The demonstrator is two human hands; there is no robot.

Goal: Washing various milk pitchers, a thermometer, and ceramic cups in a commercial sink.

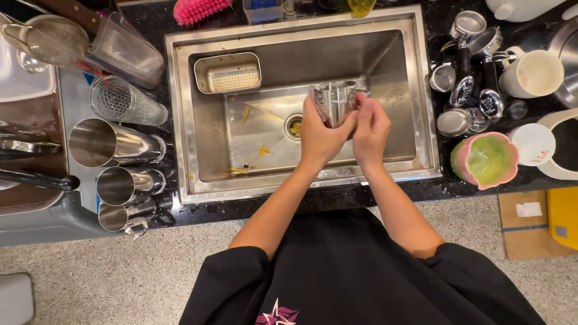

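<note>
— Glass point(333, 101) first: where is it?

— Over the sink point(180, 114), near the drain point(294, 127). My left hand point(319, 135) wraps its side and base; my right hand point(370, 129) presses fingers against its other wall. Both close on it.

— Which step, you think?

— Rinsing or rubbing it, I judge; no water shows. Next calls for a firm hold while turning it.

— Anything in the containers?

— Sink holds yellow scraps and a perforated steel tray point(228, 73). Steel shaker tins point(114, 142) lie empty at left; a pink-green bowl point(484, 159) sits right.
</note>
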